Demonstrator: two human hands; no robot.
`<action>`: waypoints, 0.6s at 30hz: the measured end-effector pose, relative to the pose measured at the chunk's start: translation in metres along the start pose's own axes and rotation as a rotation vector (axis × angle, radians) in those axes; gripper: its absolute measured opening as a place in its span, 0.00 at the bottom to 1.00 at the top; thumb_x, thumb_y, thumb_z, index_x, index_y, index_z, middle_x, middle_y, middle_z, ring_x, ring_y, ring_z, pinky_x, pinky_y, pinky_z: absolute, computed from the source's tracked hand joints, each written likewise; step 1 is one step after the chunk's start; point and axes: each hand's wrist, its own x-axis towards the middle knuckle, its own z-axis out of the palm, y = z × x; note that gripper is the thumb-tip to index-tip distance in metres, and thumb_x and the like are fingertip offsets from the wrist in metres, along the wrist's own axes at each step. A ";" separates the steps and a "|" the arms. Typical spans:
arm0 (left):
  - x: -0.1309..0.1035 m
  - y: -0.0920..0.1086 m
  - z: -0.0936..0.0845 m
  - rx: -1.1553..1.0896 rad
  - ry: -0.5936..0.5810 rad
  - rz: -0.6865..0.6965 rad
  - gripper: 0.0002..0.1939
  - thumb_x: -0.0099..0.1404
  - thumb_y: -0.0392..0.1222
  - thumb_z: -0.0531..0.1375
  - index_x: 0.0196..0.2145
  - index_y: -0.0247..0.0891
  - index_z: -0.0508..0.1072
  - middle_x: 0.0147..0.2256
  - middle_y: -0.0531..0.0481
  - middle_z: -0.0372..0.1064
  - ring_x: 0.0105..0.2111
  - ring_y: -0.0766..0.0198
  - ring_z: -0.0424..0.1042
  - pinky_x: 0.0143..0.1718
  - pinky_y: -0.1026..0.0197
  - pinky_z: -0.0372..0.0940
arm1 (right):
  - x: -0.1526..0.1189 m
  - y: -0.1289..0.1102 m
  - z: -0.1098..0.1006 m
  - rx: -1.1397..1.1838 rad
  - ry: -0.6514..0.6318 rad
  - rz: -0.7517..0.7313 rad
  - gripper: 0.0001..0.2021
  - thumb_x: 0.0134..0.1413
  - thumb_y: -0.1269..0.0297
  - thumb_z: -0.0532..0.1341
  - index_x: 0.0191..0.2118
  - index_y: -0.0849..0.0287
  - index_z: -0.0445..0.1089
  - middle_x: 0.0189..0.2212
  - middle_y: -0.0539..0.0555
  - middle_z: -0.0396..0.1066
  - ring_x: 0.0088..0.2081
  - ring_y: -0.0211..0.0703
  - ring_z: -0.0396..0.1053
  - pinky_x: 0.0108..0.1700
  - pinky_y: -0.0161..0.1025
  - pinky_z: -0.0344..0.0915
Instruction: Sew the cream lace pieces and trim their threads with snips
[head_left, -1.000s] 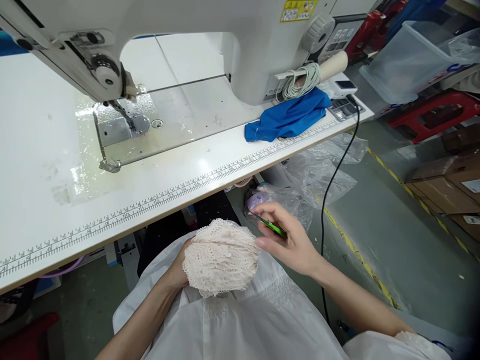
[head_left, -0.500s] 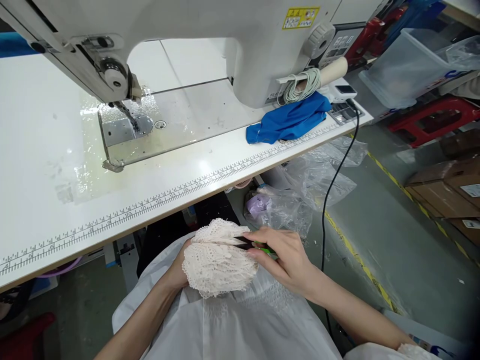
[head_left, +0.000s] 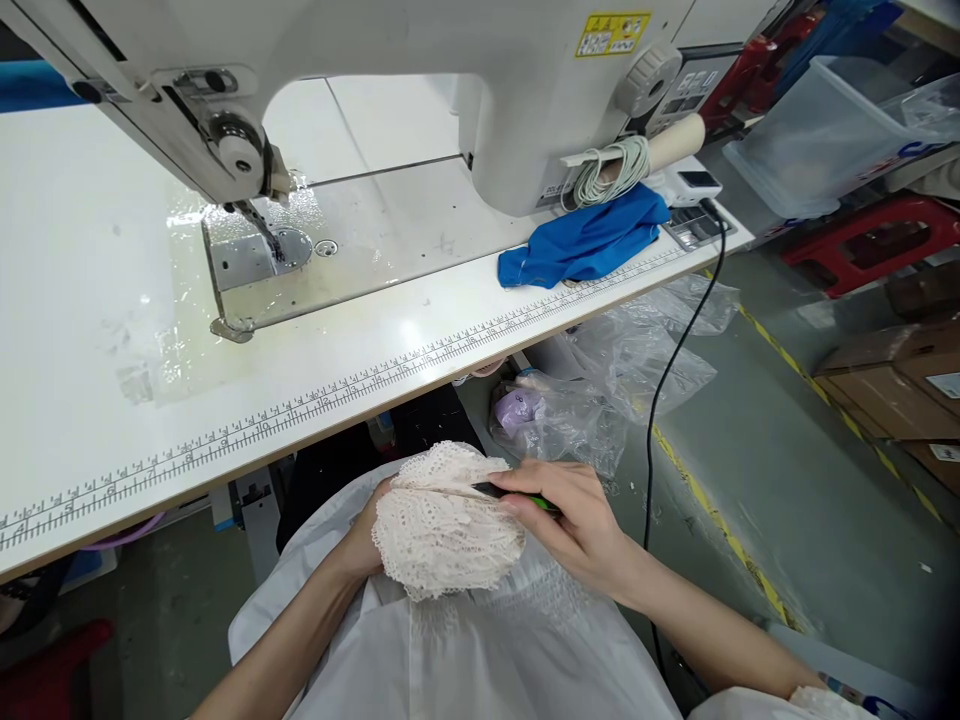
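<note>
A gathered bundle of cream lace trim (head_left: 450,540) rests over my lap, with a fold running across its middle. My left hand (head_left: 369,530) grips it from the left side, its fingers mostly hidden behind the lace. Between the thumb and fingers of my right hand (head_left: 574,510) is a pair of small thread snips (head_left: 491,490), black with a green part. Their tips point left into the fold of the lace. White fabric with a shirred band (head_left: 525,600) lies beneath both hands.
A white sewing machine (head_left: 510,110) stands on the table (head_left: 90,330), whose ruler-marked edge runs just beyond my hands. Blue cloth (head_left: 585,245) lies on the table. A black cable (head_left: 671,370) hangs at the right, near plastic bags (head_left: 577,420). Cardboard boxes (head_left: 900,385) stand farther right.
The snips' blades, seen apart before, now look closed together at the lace fold. The whole view has shifted slightly; both hands keep nearly the same place.
</note>
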 end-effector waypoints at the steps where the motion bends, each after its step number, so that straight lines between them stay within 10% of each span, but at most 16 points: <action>1: 0.000 -0.001 -0.002 0.004 -0.036 0.011 0.13 0.53 0.41 0.70 0.38 0.39 0.81 0.35 0.44 0.79 0.39 0.49 0.76 0.42 0.53 0.71 | 0.000 0.000 0.000 0.028 0.012 0.007 0.08 0.64 0.70 0.58 0.48 0.56 0.70 0.27 0.49 0.73 0.23 0.34 0.63 0.27 0.34 0.59; 10: 0.000 0.000 -0.002 0.080 0.024 0.067 0.11 0.50 0.41 0.71 0.33 0.42 0.82 0.33 0.45 0.79 0.37 0.48 0.75 0.37 0.54 0.71 | 0.015 -0.003 -0.009 0.099 0.006 0.327 0.12 0.60 0.55 0.62 0.44 0.56 0.71 0.26 0.48 0.69 0.22 0.33 0.59 0.24 0.33 0.56; 18: -0.001 0.001 -0.004 0.050 0.069 0.012 0.18 0.43 0.47 0.73 0.34 0.42 0.82 0.33 0.44 0.79 0.47 0.41 0.73 0.46 0.51 0.70 | 0.036 0.004 -0.004 0.096 0.039 0.362 0.08 0.60 0.61 0.61 0.32 0.59 0.72 0.24 0.48 0.70 0.23 0.33 0.60 0.26 0.32 0.55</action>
